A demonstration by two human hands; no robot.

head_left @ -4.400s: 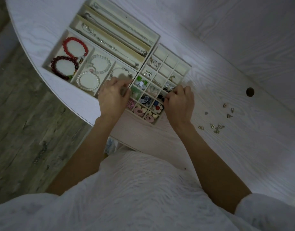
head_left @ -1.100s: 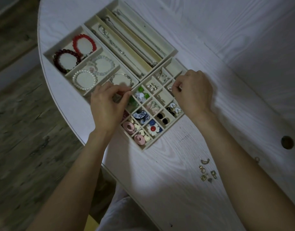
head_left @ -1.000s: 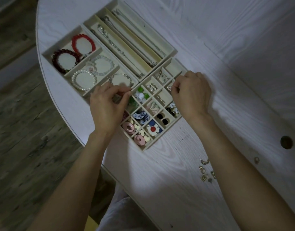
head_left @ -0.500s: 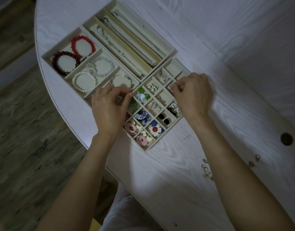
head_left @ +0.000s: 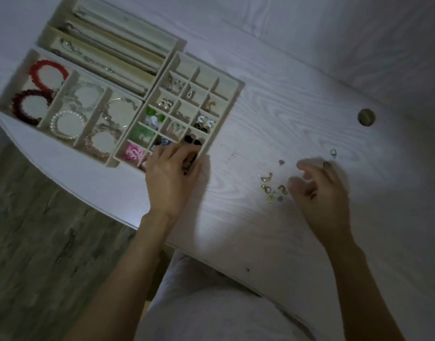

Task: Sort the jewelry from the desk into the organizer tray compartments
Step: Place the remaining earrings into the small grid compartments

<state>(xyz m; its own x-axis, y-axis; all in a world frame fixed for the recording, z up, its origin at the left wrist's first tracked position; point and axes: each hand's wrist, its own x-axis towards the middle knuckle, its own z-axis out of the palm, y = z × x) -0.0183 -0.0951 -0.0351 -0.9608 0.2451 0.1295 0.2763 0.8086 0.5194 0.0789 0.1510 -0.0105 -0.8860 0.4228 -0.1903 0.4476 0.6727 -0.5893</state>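
Note:
A cream organizer tray (head_left: 232, 94) of small square compartments holds earrings and coloured pieces. My left hand (head_left: 172, 178) rests on its near corner, fingers laid over the front compartments; what lies under them is hidden. Right of the tray, a loose cluster of small gold earrings (head_left: 273, 187) lies on the white desk (head_left: 236, 217). My right hand (head_left: 319, 188) hovers beside the cluster, blurred, fingers curled apart with nothing visible in them. Two more small pieces (head_left: 332, 152) lie just beyond its fingers.
Bracelet tray (head_left: 75, 78) with red, dark and pearl bracelets sits at the left. Long-slot necklace tray (head_left: 173, 49) stands behind it. A round cable hole (head_left: 366, 116) is at the right. The desk's curved front edge (head_left: 93, 200) drops to a wooden floor.
My right hand has left the compartment tray and moved right to the loose earrings on the desk. My left hand slid from the tray's left side to its near corner. The view shifted right.

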